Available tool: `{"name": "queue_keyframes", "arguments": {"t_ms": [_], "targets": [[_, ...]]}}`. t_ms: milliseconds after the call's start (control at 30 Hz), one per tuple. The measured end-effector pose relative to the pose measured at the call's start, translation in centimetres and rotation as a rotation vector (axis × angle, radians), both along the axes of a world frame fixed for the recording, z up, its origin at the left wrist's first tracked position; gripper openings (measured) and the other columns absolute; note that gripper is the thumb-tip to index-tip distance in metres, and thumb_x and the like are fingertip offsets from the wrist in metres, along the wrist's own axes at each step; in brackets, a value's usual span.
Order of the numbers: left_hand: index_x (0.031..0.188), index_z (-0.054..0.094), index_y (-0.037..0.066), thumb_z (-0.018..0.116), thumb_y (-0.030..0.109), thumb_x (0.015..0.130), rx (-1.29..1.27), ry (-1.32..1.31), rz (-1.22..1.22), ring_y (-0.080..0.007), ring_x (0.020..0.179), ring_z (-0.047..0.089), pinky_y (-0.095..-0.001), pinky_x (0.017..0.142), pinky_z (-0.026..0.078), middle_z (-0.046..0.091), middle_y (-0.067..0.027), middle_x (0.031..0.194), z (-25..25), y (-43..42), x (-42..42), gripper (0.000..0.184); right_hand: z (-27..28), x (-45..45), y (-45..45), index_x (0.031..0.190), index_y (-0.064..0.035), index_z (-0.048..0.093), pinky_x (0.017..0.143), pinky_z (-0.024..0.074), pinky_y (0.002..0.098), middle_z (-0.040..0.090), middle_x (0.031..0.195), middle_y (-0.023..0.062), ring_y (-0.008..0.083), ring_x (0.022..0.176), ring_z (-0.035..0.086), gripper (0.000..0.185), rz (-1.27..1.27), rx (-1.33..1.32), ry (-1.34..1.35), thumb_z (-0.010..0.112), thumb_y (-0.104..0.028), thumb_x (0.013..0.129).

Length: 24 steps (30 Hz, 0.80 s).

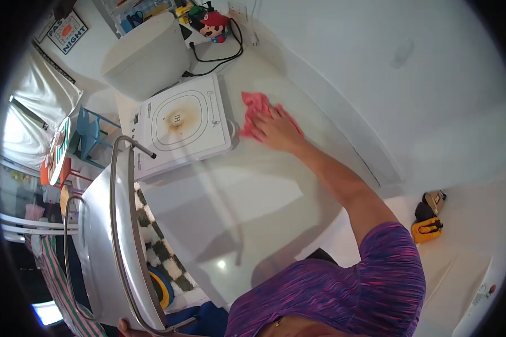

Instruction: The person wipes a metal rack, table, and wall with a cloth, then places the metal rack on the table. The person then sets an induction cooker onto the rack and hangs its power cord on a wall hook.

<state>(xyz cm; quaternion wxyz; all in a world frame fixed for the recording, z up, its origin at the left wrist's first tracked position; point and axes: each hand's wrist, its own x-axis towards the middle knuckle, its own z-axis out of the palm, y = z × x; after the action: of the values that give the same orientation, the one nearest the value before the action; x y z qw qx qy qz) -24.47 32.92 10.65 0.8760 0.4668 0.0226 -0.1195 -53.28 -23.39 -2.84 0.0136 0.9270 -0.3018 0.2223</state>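
Observation:
My right hand [276, 129] presses a crumpled pink cloth [255, 102] against the pale countertop [264, 194], its fingers curled slightly into the fabric. Just left of the cloth lies a white induction cooktop [203, 140] with a brown stain around its centre. At the lower left edge, part of my left hand [123, 327] grips the rim of a large shiny metal piece [104, 224] with curved tube handles, tilted up beside the counter. Most of that hand is hidden.
Behind the cooktop stands a white bin-like container [143, 56]. A red-capped figure [212, 25] and a black cable [230, 55] are near the wall outlet [238, 10]. Beyond the metal piece are a blue chair [89, 132] and a checkered floor [162, 247].

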Motion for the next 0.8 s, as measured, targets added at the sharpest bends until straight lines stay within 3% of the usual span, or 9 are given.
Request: {"name": "queue_keyframes", "arguments": {"t_ms": [267,367,400,433,500,567,600,733,800], "targets": [[0.099,0.055,-0.002,0.060,0.015,0.074,0.128,-0.045,0.094,-0.0222,0.093,0.055,-0.0365,0.085,0.046,0.057,-0.0121,0.102,1.1,0.1,-2.9,0.030,-1.7,7.9,-15.5,0.101,-0.0069,0.062,0.091,0.0316,0.0551,0.056,0.111,0.0116,0.0376,0.109,0.044,0.036,-0.489,-0.045,-0.241,0.045,-0.033,0.084],[0.097,0.055,-0.001,0.060,0.015,0.074,0.003,-0.027,-0.054,-0.0216,0.092,0.056,-0.0361,0.084,0.046,0.058,-0.0115,0.100,0.5,2.6,-1.7,0.029,-0.2,2.4,-12.0,0.091,-0.0022,0.063,0.080,0.0374,0.0520,0.060,0.093,0.0119,0.0329,0.095,0.050,0.033,-0.580,-0.050,-0.110,0.051,-0.031,0.082],[0.090,0.057,0.000,0.059,0.017,0.077,0.311,-0.359,0.280,-0.0200,0.089,0.056,-0.0333,0.082,0.045,0.059,-0.0089,0.093,-0.3,2.2,-1.9,0.022,-0.6,0.7,-10.7,0.090,-0.0013,0.063,0.076,0.0402,0.0500,0.060,0.089,0.0118,0.0314,0.090,0.052,0.032,-0.588,-0.101,-0.115,0.053,-0.030,0.080],[0.090,0.057,0.000,0.057,0.018,0.078,0.219,-0.120,0.251,-0.0203,0.088,0.056,-0.0300,0.081,0.045,0.059,-0.0085,0.089,0.6,1.5,-1.5,0.022,-0.6,-1.1,-8.9,0.087,-0.0025,0.063,0.073,0.0423,0.0480,0.060,0.089,0.0116,0.0311,0.089,0.052,0.029,-0.599,-0.117,-0.109,0.053,-0.029,0.080],[0.091,0.057,-0.001,0.057,0.019,0.079,0.188,-0.244,0.208,-0.0220,0.088,0.058,-0.0337,0.081,0.047,0.060,-0.0121,0.093,0.6,-0.1,-3.2,0.024,-0.3,-5.0,-4.2,0.084,-0.0048,0.060,0.069,0.0445,0.0467,0.059,0.092,0.0111,0.0318,0.087,0.054,0.027,-0.628,-0.112,-0.092,0.050,-0.029,0.082],[0.089,0.057,-0.002,0.056,0.018,0.079,-0.116,-0.047,-0.297,-0.0235,0.087,0.060,-0.0388,0.079,0.050,0.060,-0.0162,0.097,2.3,0.8,-2.7,0.023,0.4,-8.9,1.2,0.084,-0.0066,0.058,0.069,0.0450,0.0465,0.059,0.092,0.0104,0.0322,0.085,0.055,0.027,-0.668,-0.119,-0.070,0.045,-0.030,0.085],[0.092,0.056,-0.003,0.055,0.017,0.079,0.239,-0.106,0.197,-0.0260,0.086,0.061,-0.0427,0.078,0.051,0.059,-0.0195,0.099,3.4,-1.9,-4.7,0.024,0.6,-10.7,3.8,0.082,-0.0073,0.057,0.068,0.0454,0.0456,0.059,0.090,0.0099,0.0317,0.084,0.055,0.026,-0.690,-0.153,-0.061,0.045,-0.030,0.086],[0.097,0.055,-0.003,0.057,0.019,0.077,-0.141,-0.132,-0.178,-0.0272,0.085,0.061,-0.0396,0.079,0.050,0.061,-0.0175,0.095,0.0,4.2,0.8,0.030,-0.6,-18.0,13.4,0.085,-0.0063,0.058,0.070,0.0458,0.0436,0.059,0.086,0.0136,0.0311,0.085,0.055,0.025,-0.905,-0.191,0.057,0.045,-0.029,0.085],[0.096,0.055,-0.003,0.058,0.019,0.077,-0.064,-0.121,-0.108,-0.0268,0.085,0.061,-0.0388,0.079,0.050,0.061,-0.0161,0.095,0.6,5.3,0.9,0.030,-1.3,-21.2,18.0,0.089,-0.0056,0.059,0.069,0.0462,0.0434,0.061,0.084,0.0121,0.0313,0.085,0.057,0.026,-0.960,-0.186,-0.011,0.045,-0.027,0.085]]}}
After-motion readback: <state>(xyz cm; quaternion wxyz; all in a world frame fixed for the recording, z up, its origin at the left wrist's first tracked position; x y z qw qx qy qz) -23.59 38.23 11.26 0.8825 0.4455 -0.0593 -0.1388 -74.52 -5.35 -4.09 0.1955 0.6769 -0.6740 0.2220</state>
